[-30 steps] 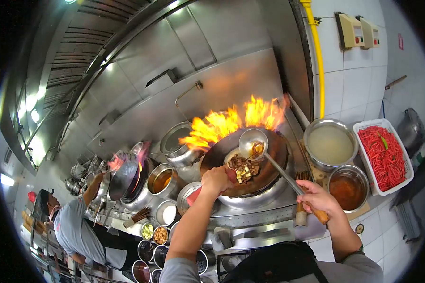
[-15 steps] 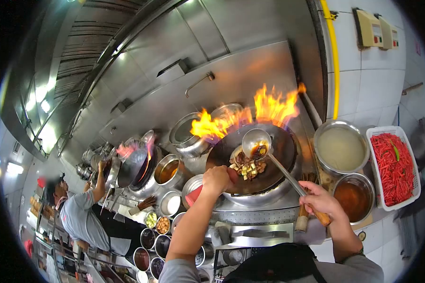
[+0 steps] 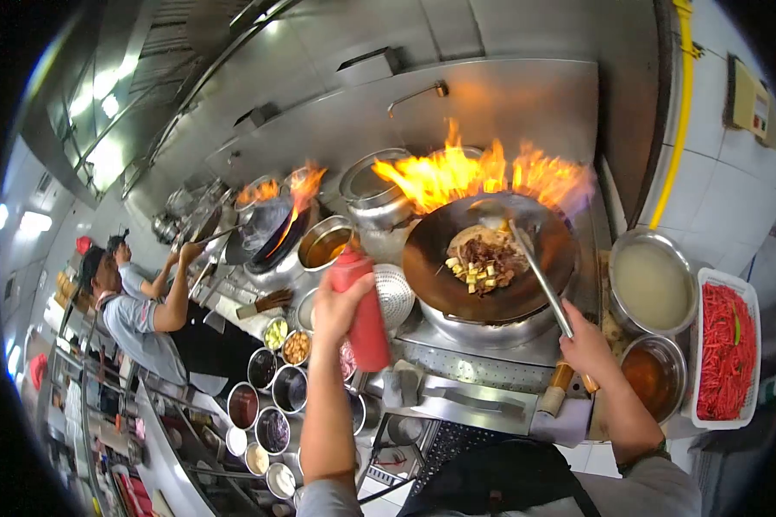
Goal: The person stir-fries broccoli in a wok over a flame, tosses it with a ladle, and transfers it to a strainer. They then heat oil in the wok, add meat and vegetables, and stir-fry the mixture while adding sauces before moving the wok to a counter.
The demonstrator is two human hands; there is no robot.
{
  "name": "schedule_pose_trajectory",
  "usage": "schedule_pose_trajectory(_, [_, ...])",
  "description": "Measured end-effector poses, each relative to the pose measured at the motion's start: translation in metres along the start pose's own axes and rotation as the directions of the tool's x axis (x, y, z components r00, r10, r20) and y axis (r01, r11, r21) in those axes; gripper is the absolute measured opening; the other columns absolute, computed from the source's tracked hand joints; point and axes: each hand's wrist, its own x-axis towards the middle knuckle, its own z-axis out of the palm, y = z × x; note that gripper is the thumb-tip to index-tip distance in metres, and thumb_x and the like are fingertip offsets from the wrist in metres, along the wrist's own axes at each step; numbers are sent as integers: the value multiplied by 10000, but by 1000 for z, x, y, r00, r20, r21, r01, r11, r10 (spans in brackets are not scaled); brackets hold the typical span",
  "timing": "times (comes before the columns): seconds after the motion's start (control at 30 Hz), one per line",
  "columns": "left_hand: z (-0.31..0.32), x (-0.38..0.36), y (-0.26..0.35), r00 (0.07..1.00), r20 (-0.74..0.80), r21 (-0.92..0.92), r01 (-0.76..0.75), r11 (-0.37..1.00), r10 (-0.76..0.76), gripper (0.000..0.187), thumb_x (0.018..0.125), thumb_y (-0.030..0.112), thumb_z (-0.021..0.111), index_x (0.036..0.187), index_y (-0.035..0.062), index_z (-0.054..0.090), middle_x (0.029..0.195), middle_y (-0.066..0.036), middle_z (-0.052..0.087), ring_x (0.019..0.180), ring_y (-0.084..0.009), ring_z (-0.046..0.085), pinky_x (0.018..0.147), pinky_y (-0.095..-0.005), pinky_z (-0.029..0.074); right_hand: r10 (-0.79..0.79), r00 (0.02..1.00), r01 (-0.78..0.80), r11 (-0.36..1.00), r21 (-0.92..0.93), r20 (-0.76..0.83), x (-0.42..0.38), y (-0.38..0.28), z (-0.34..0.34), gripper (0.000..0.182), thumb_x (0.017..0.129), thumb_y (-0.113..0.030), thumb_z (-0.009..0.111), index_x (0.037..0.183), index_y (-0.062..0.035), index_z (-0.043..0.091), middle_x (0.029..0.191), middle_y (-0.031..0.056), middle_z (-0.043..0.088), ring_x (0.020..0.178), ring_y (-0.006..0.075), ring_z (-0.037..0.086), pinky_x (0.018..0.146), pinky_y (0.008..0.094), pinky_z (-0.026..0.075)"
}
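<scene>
My left hand [image 3: 338, 306] is wrapped round a red squeeze bottle [image 3: 367, 332], held roughly upright to the left of the wok. In my right hand [image 3: 591, 346] is the wooden end of a long ladle [image 3: 539, 277]. The ladle's bowl dips into the far part of the wok [image 3: 424, 274], partly lost in the steam and glare. Browned meat pieces [image 3: 483, 256] and pale yellow-green cubes [image 3: 476, 276] lie in the middle of the wok. Flames [image 3: 457, 172] rise behind its far rim.
At right stand a bowl of cloudy liquid [image 3: 653, 280], a pot of brown liquid [image 3: 651, 372] and a white basket [image 3: 703, 422] of red chillies. A perforated strainer [image 3: 394, 300] and several ingredient pots [image 3: 290, 389] are at left. Co-workers [image 3: 142, 323] work at another flaming wok [image 3: 280, 246].
The red bottle has moved left, away from the wok's near rim, and now stands more upright. The ladle's bowl has gone from above the food down into the wok. My view has shifted left.
</scene>
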Motion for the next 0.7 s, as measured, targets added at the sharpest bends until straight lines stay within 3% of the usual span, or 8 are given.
schedule_pose_trajectory(0.07, [-46, -28, 6, 993, -101, -67, -73, 995, 66, 471, 791, 200, 810, 1177, 14, 613, 1018, -74, 683, 889, -149, 640, 801, -313, 529, 379, 857, -502, 764, 404, 348, 3, -22, -13, 654, 910, -40, 580, 1506, -87, 316, 881, 105, 615, 578, 161, 584, 531, 323, 509])
schedule_pose_trajectory(0.13, [-94, -60, 13, 970, -212, 20, -113, 993, 115, 509, 786, 165, 809, 1215, 1, 589, 1053, -81, 677, 916, -152, 639, 828, -316, 526, 271, 882, -466, 622, 629, 385, -6, -18, -5, 616, 912, -20, 556, 1476, -52, 310, 780, 37, 525, 478, 120, 493, 430, 287, 424])
schedule_pose_trajectory(0.2, [-139, -93, 10, 935, -328, 118, -100, 988, 133, 557, 773, 138, 813, 1248, -11, 562, 1089, -96, 665, 947, -160, 635, 858, -317, 521, 207, 836, -549, 334, 766, 508, -22, -48, -24, 631, 887, -18, 556, 1472, -62, 326, 814, 71, 532, 416, 116, 447, 348, 288, 363])
schedule_pose_trajectory(0.3, [-184, -141, -4, 806, -568, 317, 30, 948, 164, 650, 727, 146, 843, 1272, -9, 524, 1138, -113, 641, 1007, -202, 626, 915, -334, 497, 47, 728, -684, 119, 720, 684, -46, -84, -33, 629, 876, -28, 539, 1469, -60, 330, 809, 78, 549, 414, 104, 450, 328, 277, 353])
schedule_pose_trajectory(0.4, [-229, -170, -68, 671, -692, 395, 46, 917, 265, 667, 717, 167, 852, 1266, -2, 515, 1190, -141, 605, 1092, -252, 595, 994, -355, 445, -92, 585, -794, 140, 592, 806, -66, -130, -11, 627, 878, -23, 519, 1473, -49, 323, 794, 81, 551, 410, 97, 446, 339, 260, 358])
schedule_pose_trajectory(0.43, [-237, -180, -81, 642, -723, 364, 41, 931, 254, 665, 717, 168, 854, 1265, -1, 515, 1192, -140, 602, 1094, -253, 593, 995, -354, 442, -37, 525, -839, 142, 525, 850, -74, -148, -2, 683, 865, 12, 558, 1497, -79, 315, 818, 81, 563, 436, 113, 476, 381, 257, 399])
schedule_pose_trajectory(0.53, [-243, -199, -108, 581, -779, 297, 7, 955, 238, 679, 723, 180, 862, 1270, 13, 496, 1192, -130, 594, 1093, -243, 588, 992, -353, 442, -118, 446, -759, 475, 444, 887, -96, -172, 43, 694, 874, -8, 598, 1497, -54, 295, 815, 80, 566, 431, 110, 480, 380, 244, 394])
schedule_pose_trajectory(0.7, [-246, -216, -131, 590, -777, 257, -18, 966, 218, 678, 737, 174, 861, 1281, 32, 481, 1193, -121, 593, 1084, -224, 590, 981, -344, 446, -71, 383, -538, 793, 285, 921, -130, -212, 78, 699, 914, 9, 553, 1535, -73, 242, 856, 57, 570, 497, 103, 512, 446, 255, 435])
